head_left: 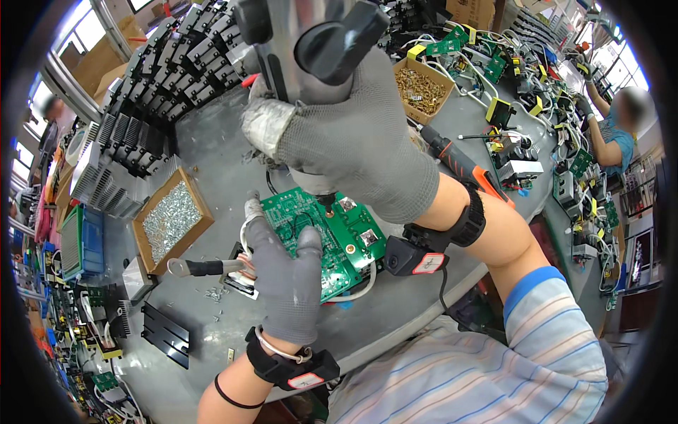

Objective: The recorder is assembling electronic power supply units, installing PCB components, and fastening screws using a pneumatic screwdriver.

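My right hand [353,134], in a grey glove with pale wrapping on the thumb, is closed around a power screwdriver [293,42] with a silver body and a black knob. Its tip points down at a brass-coloured screw [330,213] on a green circuit board [332,254]. The grey-gloved left hand [286,283] holds the board's left side, its thumb over the surface and a finger along the edge. White cable runs under the board's near edge. Beside that hand a rod with a black sleeve [205,268] sticks out.
A box of silver screws [169,222] stands left; a box of brass screws [422,88] is at the back. Black heatsinks [159,78] are stacked far left. An orange-black electric screwdriver [462,159] lies right. A person [618,131] works at the far right among wired boards.
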`<state>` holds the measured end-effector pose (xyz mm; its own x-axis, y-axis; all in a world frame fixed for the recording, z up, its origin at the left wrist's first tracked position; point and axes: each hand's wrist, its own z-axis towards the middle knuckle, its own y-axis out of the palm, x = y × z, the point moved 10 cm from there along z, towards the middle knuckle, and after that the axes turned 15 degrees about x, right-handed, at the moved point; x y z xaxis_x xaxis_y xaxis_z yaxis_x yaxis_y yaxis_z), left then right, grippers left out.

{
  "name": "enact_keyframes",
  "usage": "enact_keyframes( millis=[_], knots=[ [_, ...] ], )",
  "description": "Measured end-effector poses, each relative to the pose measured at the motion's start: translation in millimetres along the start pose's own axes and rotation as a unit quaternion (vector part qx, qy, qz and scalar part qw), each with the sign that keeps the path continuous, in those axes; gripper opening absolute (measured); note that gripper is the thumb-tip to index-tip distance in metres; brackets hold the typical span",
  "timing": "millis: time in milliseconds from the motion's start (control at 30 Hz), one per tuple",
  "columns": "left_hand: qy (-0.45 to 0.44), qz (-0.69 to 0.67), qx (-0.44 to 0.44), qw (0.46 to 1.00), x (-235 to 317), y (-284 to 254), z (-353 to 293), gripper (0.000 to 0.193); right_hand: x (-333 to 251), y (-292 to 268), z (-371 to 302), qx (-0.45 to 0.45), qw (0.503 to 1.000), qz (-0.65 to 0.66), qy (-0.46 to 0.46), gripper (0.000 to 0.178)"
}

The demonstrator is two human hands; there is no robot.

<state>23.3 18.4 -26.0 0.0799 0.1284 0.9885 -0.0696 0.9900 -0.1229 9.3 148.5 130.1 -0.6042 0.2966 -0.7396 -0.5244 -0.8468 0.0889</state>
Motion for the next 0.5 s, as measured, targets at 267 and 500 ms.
enact_keyframes(
  millis=[267,500],
  knots=[
    [-0.011,-0.012,-0.007,1.000,-4,2,-1,0.072,-23,-6,-8,-0.014,0.994,-0.014,-0.109,0.030],
    [-0.014,-0.013,-0.003,1.000,0,4,-1,0.071,-30,-8,-9,-0.019,0.991,-0.054,-0.121,0.030]
  ],
)
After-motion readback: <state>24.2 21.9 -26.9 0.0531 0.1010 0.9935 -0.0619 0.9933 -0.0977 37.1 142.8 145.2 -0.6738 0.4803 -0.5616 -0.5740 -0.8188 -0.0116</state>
